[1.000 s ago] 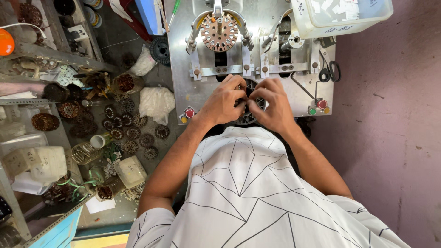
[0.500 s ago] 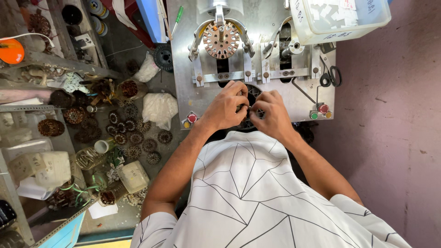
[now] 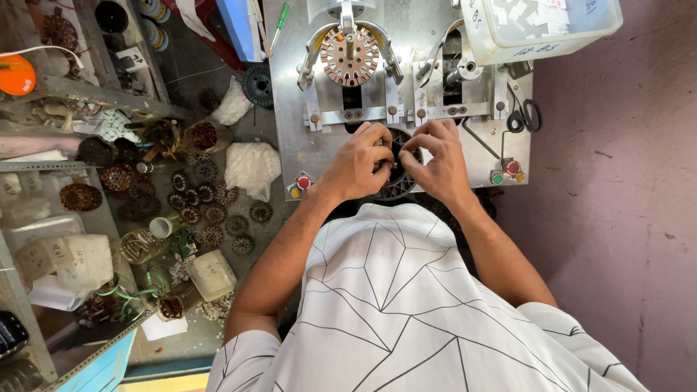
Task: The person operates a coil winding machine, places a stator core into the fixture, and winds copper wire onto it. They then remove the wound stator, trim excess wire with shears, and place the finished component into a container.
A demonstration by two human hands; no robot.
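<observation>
Both hands, left hand (image 3: 357,165) and right hand (image 3: 433,160), pinch a dark slotted ring (image 3: 398,174) on the metal winding fixture (image 3: 319,141), their fingers hiding most of it

A clear plastic bin (image 3: 541,25) sits at one o'clock, black-handled scissors (image 3: 524,116) just below it. At nine o'clock, dark slotted metal discs (image 3: 210,210) litter the floor (image 3: 185,72) beside a crumpled white bag (image 3: 252,167). An orange round thing (image 3: 16,75), perhaps a lamp, lies at ten o'clock.

Scissors (image 3: 524,116) lie right of the slotted disc (image 3: 350,55), on the machine plate (image 3: 290,109).
</observation>
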